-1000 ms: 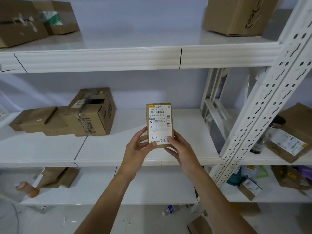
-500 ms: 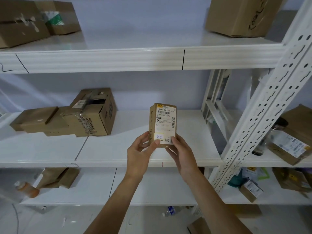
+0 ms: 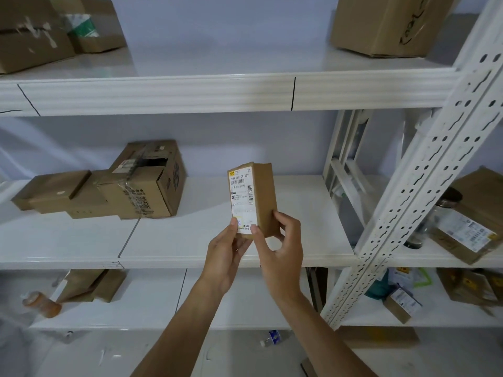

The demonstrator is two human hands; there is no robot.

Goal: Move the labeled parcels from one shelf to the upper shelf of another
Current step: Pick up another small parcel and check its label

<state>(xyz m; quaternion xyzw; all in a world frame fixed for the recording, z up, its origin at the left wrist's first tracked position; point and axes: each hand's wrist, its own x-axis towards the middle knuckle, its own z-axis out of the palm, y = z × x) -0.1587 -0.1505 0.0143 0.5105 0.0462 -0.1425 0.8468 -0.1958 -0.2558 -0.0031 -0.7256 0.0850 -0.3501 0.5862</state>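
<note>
Parcel (image 3: 251, 198) now turned, above both hands' grip

Brown parcel (image 3: 265, 198) with white, black-barcoded label (image 3: 241, 198), white shelf (image 3: 190, 96), orange bottle (image 3: 42, 304)

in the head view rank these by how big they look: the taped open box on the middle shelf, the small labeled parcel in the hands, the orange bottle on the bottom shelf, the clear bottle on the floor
1. Taped open box
2. Labeled parcel, held by the left hand and right hand; it is nearer the camera, so it looks larger than it is
3. Orange bottle
4. Clear bottle
</note>
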